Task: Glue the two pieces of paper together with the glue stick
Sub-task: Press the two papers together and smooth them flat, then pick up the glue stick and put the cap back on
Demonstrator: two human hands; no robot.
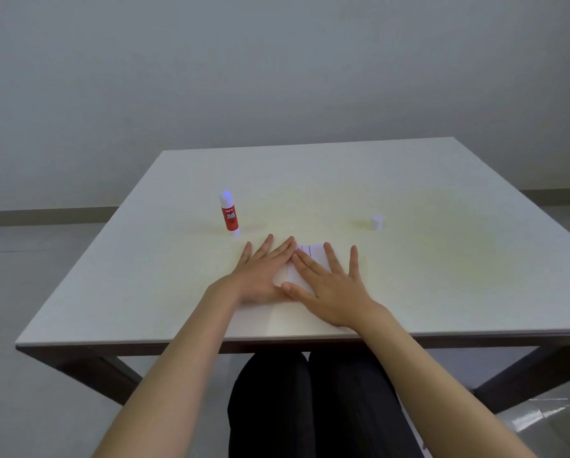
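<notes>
We judge this as the pressing step: our left hand (260, 276) and right hand (331, 285) lie flat with fingers spread wide on the white paper (311, 254) near the front edge of the table (442, 200), holding nothing. The glue stick (229, 213) stands uncapped behind the left hand, its cap (376, 221) well apart toward the right edge. Next we should probably rub outward, then recap

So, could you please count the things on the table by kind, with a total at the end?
Glue stick, standing upright with its cap off: 1
Cap, white, lying apart at the right: 1
Paper under the left hand and right hand, pressed flat; separate pieces cannot be told apart: 1 stack
Total: 3 things on the table
</notes>
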